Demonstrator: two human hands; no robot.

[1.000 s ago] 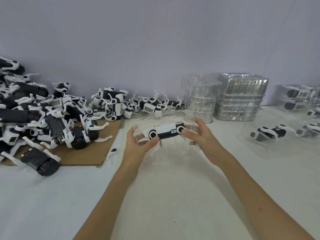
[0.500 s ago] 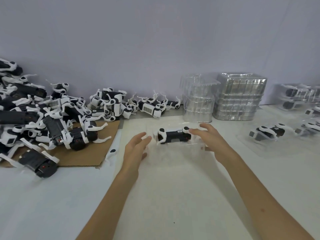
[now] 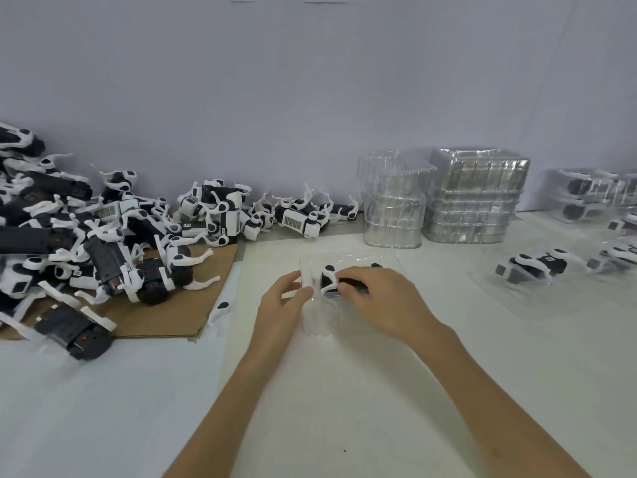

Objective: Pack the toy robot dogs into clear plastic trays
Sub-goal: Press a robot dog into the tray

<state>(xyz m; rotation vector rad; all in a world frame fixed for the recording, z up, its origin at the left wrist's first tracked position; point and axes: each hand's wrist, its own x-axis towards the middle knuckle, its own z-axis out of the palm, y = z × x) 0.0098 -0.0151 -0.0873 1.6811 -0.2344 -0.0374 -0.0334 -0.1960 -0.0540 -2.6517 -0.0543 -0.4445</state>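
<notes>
The clear plastic tray (image 3: 319, 320) lies flat on the white tabletop (image 3: 344, 408), at the centre of the view. One toy robot dog (image 3: 329, 276), with a black body and white legs, sits inside the tray in its far half.

The right hand (image 3: 382, 298) covers the dog from above, with its fingers curled over the black body and gripping it. The left hand (image 3: 281, 301) is at the tray's left edge. Its thumb and fingers appear to pinch the tray wall, though the transparent plastic makes the contact hard to confirm.

To the left is a pile of unpacked dogs (image 3: 103, 236), partly on a brown cardboard sheet (image 3: 165, 315). Beyond the tray, against the wall, is a narrow stack of empty trays (image 3: 393, 208), with a wider stack (image 3: 477, 198) just beside it on the right. Further right is a packed tray (image 3: 531, 267) holding a dog, well apart from the hands.
</notes>
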